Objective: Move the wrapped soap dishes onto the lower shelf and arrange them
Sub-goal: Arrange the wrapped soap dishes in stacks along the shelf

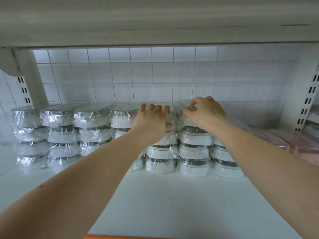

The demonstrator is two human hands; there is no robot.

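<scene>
Two hands' grips clamp flat-lying top soap dishes (185, 116): left hand (151, 120), right hand (205, 112).

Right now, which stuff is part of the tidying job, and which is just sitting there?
Job: wrapped soap dishes, top dish under both hands, left hand, right hand, white shelf.
Just there: pink packages, tiled wall.

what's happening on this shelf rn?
A person is stocking wrapped soap dishes on a white shelf. Several stacks already stand in a row along the tiled back wall. The left hand grips the top dish of one middle stack, fingers over it and thumb at its front. The right hand pinches the plastic wrap on the top dish of the next stack to the right. Pink packages lie at far right.
</scene>
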